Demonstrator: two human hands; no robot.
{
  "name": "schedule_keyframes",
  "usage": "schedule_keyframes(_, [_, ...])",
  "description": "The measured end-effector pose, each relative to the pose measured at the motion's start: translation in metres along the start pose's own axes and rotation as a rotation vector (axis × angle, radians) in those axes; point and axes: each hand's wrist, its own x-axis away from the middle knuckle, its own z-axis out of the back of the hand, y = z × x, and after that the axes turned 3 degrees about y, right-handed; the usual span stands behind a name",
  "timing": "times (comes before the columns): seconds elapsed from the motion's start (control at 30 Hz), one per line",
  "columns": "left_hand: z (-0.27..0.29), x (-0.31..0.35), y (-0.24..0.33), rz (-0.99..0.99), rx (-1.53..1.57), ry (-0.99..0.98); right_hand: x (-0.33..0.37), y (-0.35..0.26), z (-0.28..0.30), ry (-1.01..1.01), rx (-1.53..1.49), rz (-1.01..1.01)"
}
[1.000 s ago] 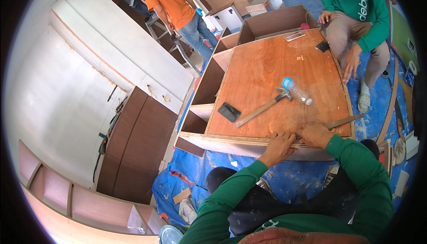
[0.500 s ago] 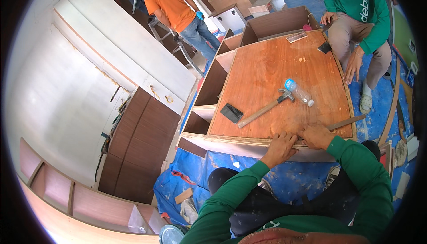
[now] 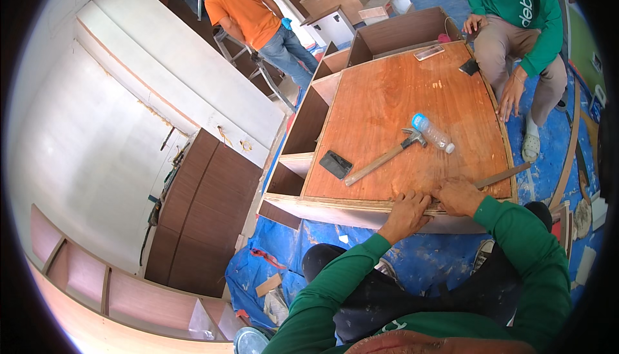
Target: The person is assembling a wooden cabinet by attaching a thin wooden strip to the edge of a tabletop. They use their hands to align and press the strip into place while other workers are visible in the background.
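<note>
At the near edge of a large reddish-brown plywood panel (image 3: 380, 96), my two hands work close together. My left hand (image 3: 406, 215) has its fingers curled over the edge, thumb low at the side. Just right of it, my right hand (image 3: 456, 197) is closed, fingertips pressed down by the edge; whatever either hand grips is hidden. A flat, narrow, dark strip-like piece (image 3: 504, 175) sticks out from behind my right hand toward the right. Further in on the panel lie a claw hammer (image 3: 385, 158) with a wooden handle, a clear plastic bottle (image 3: 433, 133) and a black phone (image 3: 336, 164).
The panel sits on a cabinet frame with open compartments (image 3: 305, 122). At the far right sits a person in green (image 3: 516, 25). Someone in orange (image 3: 245, 12) stands by a ladder (image 3: 265, 77). Blue sheeting (image 3: 284, 231) covers the floor; a shelf unit (image 3: 129, 293) lies lower left.
My hands keep nearly the same place and grip. In the background, the person in orange has turned their head a little, and the view has shifted slightly.
</note>
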Motion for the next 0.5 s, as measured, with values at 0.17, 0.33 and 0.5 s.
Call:
schedule_keyframes(0.17, [-0.0001, -0.0002, 0.0005, 0.001, -0.005, 0.004, 0.0011, -0.0022, 0.0029, 0.015, -0.005, 0.001])
schedule_keyframes(0.33, [0.002, -0.0019, 0.0011, 0.002, 0.012, 0.008, -0.0013, 0.0009, -0.0011, 0.026, 0.002, 0.022])
schedule_keyframes(0.5, [-0.001, 0.0029, -0.0027, -0.014, 0.011, 0.032, -0.003, -0.0039, 0.0014, 0.008, -0.011, 0.013])
